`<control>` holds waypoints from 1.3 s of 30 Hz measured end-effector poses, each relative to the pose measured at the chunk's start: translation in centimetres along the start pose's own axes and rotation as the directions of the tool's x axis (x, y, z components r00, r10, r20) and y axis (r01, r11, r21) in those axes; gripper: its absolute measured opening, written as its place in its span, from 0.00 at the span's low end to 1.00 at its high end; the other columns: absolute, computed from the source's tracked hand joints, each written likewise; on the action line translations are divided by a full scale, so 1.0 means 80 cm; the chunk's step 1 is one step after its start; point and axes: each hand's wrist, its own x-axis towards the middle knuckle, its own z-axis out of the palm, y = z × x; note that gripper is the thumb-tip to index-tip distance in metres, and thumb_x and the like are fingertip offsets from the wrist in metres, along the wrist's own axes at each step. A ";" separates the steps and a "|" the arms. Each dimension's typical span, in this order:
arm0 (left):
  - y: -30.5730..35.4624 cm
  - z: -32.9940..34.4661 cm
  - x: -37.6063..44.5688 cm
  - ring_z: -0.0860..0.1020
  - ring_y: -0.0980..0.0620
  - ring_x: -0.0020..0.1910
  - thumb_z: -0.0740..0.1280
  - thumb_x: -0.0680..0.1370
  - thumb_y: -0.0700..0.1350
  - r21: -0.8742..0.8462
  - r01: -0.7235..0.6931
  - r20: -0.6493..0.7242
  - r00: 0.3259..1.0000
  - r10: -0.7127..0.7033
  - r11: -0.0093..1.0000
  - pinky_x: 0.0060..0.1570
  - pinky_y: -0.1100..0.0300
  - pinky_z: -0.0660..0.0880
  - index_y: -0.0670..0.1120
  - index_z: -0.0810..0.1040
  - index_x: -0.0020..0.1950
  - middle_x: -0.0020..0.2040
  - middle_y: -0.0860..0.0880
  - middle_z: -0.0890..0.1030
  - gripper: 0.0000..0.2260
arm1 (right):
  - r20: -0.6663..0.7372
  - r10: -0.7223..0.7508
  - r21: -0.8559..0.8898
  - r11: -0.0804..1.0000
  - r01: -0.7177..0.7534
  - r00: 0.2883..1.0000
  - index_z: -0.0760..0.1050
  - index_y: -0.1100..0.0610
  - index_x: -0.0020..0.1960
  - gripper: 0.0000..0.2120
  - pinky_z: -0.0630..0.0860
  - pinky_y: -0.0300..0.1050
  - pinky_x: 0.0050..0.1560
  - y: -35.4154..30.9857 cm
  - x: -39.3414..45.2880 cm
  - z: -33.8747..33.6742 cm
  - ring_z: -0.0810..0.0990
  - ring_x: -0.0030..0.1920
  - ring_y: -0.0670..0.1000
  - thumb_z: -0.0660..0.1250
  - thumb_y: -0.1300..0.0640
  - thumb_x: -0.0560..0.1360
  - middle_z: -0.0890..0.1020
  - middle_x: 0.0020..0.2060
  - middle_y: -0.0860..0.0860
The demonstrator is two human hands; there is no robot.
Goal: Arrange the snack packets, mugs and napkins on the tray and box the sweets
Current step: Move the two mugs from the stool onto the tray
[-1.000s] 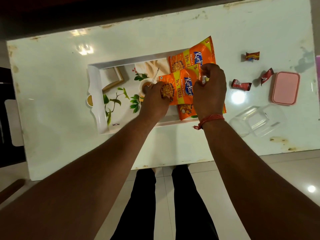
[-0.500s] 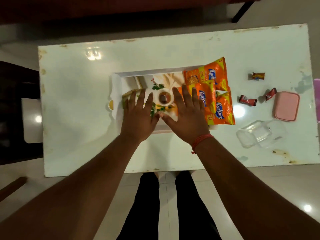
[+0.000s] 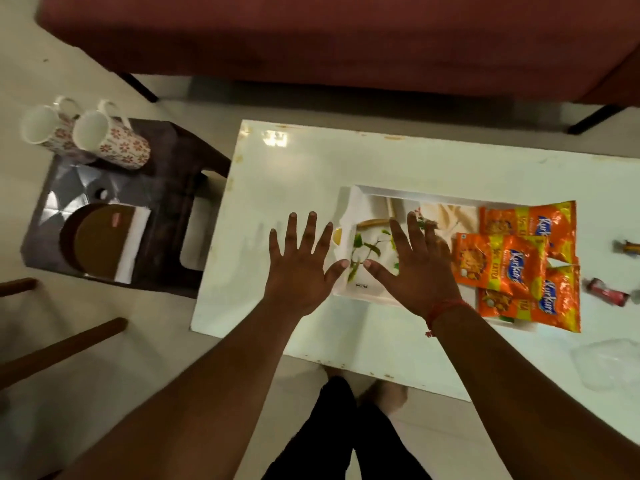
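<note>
Now both hands hang spread out above the white table (image 3: pixel 311 174), palms down and holding nothing. Left hand (image 3: pixel 299 268) is in the middle of the frame, its fingers straight and fanned apart over the bare tabletop just beside the tray's left edge. Right hand (image 3: pixel 420 268) is a little to the right of it, fingers likewise straight and apart, over the tray's leaf-printed floor; a red thread (image 3: pixel 446 308) circles that wrist. The thumbs nearly meet between the two hands.

The white tray (image 3: pixel 367 195) lies in the centre-right of the frame with three orange snack packets (image 3: pixel 509 268) overlapping at its right end, the nearest one hanging over the tray's near rim. Whether either hand touches the tray cannot be told from above.

At the right edge of the frame two wrapped sweets lie on the table: a red one (image 3: pixel 607 295) and, further up, a darker one (image 3: pixel 628 245) cut off by the frame. A clear plastic box (image 3: pixel 609 362) sits blurred in the lower right.

In the upper left, two flower-patterned mugs (image 3: pixel 104 140) stand together on a dark stool (image 3: pixel 166 188), well apart from the tray. Below them on the same stool sit a round brown holder (image 3: pixel 100 240) and white napkins (image 3: pixel 135 237)
</note>
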 end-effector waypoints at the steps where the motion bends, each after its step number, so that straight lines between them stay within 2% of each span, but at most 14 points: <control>1: -0.003 0.001 -0.002 0.47 0.37 0.79 0.40 0.79 0.68 -0.004 0.007 0.005 1.000 -0.007 1.000 0.73 0.32 0.49 0.52 0.52 0.80 0.81 0.44 0.53 0.34 | 0.006 -0.008 -0.006 1.000 0.008 1.000 0.49 0.48 0.80 0.46 0.56 0.68 0.73 -0.003 0.003 0.000 0.49 0.79 0.62 0.43 0.22 0.71 0.49 0.80 0.55; 4: -0.020 0.000 -0.010 0.45 0.38 0.79 0.39 0.79 0.69 -0.006 0.043 0.016 0.999 -0.043 0.999 0.73 0.33 0.47 0.53 0.48 0.81 0.81 0.45 0.49 0.34 | 0.003 -0.011 0.000 1.000 0.011 1.000 0.46 0.46 0.80 0.46 0.56 0.69 0.73 -0.023 0.004 0.003 0.46 0.80 0.60 0.40 0.21 0.70 0.48 0.80 0.53; 8: -0.055 -0.007 -0.009 0.42 0.39 0.79 0.38 0.79 0.69 -0.055 0.081 0.000 0.997 -0.081 0.995 0.74 0.34 0.47 0.53 0.45 0.81 0.82 0.46 0.46 0.34 | -0.007 -0.038 -0.003 0.999 0.038 0.999 0.41 0.43 0.80 0.44 0.53 0.67 0.74 -0.062 0.004 0.006 0.45 0.80 0.58 0.40 0.21 0.70 0.44 0.80 0.50; 13: -0.135 -0.027 0.006 0.40 0.41 0.79 0.38 0.79 0.69 -0.098 0.072 -0.061 0.995 -0.078 0.993 0.75 0.35 0.45 0.55 0.43 0.80 0.81 0.48 0.43 0.33 | -0.013 -0.074 0.004 0.997 0.074 0.997 0.37 0.40 0.79 0.43 0.52 0.65 0.76 -0.140 0.034 0.010 0.43 0.80 0.56 0.40 0.21 0.70 0.41 0.80 0.47; 18: -0.265 -0.080 0.031 0.43 0.41 0.80 0.38 0.80 0.67 -0.102 0.043 -0.153 0.986 -0.059 0.994 0.75 0.36 0.47 0.55 0.45 0.80 0.82 0.46 0.48 0.31 | -0.002 -0.176 -0.017 0.984 0.175 0.984 0.41 0.44 0.80 0.43 0.51 0.64 0.76 -0.275 0.093 0.009 0.43 0.80 0.57 0.42 0.23 0.72 0.43 0.80 0.50; 22: -0.389 -0.118 0.050 0.45 0.42 0.80 0.41 0.81 0.64 -0.078 0.043 -0.221 0.973 -0.060 0.996 0.75 0.35 0.48 0.53 0.49 0.80 0.82 0.46 0.49 0.29 | -0.056 -0.279 0.003 0.960 0.280 0.959 0.45 0.46 0.80 0.43 0.54 0.65 0.75 -0.399 0.149 0.001 0.48 0.80 0.58 0.43 0.24 0.72 0.48 0.81 0.51; 27: -0.541 -0.134 0.070 0.50 0.40 0.79 0.47 0.81 0.58 0.000 0.188 -0.254 0.950 -0.182 0.982 0.73 0.34 0.50 0.50 0.54 0.79 0.81 0.45 0.54 0.28 | -0.136 -0.375 0.032 0.923 0.383 0.917 0.48 0.46 0.79 0.42 0.58 0.65 0.74 -0.543 0.218 0.006 0.53 0.79 0.59 0.52 0.27 0.72 0.53 0.80 0.51; 30: -0.619 -0.130 0.084 0.49 0.38 0.79 0.52 0.80 0.56 0.042 0.272 -0.212 0.943 -0.257 0.961 0.72 0.32 0.53 0.50 0.52 0.79 0.81 0.45 0.52 0.28 | -0.160 -0.415 -0.053 0.910 0.412 0.896 0.51 0.48 0.78 0.42 0.60 0.65 0.72 -0.607 0.257 0.015 0.57 0.77 0.62 0.58 0.29 0.72 0.55 0.79 0.52; 33: -0.671 -0.120 0.100 0.47 0.37 0.79 0.61 0.79 0.52 -0.051 0.202 -0.066 0.977 -0.205 0.978 0.72 0.33 0.57 0.54 0.50 0.80 0.81 0.45 0.47 0.32 | -0.100 -0.423 -0.153 0.901 0.407 0.900 0.53 0.48 0.78 0.42 0.66 0.66 0.68 -0.648 0.285 0.026 0.62 0.74 0.65 0.66 0.36 0.71 0.57 0.79 0.53; 35: -0.688 -0.116 0.110 0.52 0.35 0.78 0.65 0.78 0.50 -0.134 0.143 -0.001 0.989 -0.145 0.981 0.72 0.36 0.60 0.57 0.49 0.80 0.81 0.45 0.47 0.35 | -0.087 -0.406 -0.197 0.902 0.384 0.910 0.57 0.49 0.76 0.39 0.73 0.64 0.60 -0.662 0.296 0.033 0.67 0.68 0.66 0.71 0.43 0.71 0.61 0.76 0.54; 37: -0.689 -0.115 0.118 0.61 0.31 0.72 0.68 0.75 0.49 -0.135 0.111 -0.031 0.993 -0.116 0.985 0.68 0.38 0.67 0.57 0.52 0.79 0.78 0.42 0.53 0.37 | -0.107 -0.394 -0.211 0.906 0.366 0.913 0.61 0.49 0.74 0.36 0.78 0.61 0.51 -0.668 0.303 0.036 0.70 0.63 0.65 0.73 0.49 0.71 0.64 0.72 0.55; 39: -0.684 -0.115 0.127 0.66 0.31 0.66 0.72 0.72 0.50 -0.115 0.116 -0.078 0.989 -0.125 0.987 0.64 0.39 0.71 0.56 0.57 0.76 0.74 0.40 0.59 0.37 | -0.112 -0.400 -0.237 0.900 0.366 0.910 0.63 0.50 0.72 0.35 0.79 0.58 0.46 -0.669 0.309 0.038 0.70 0.62 0.65 0.74 0.51 0.70 0.66 0.70 0.56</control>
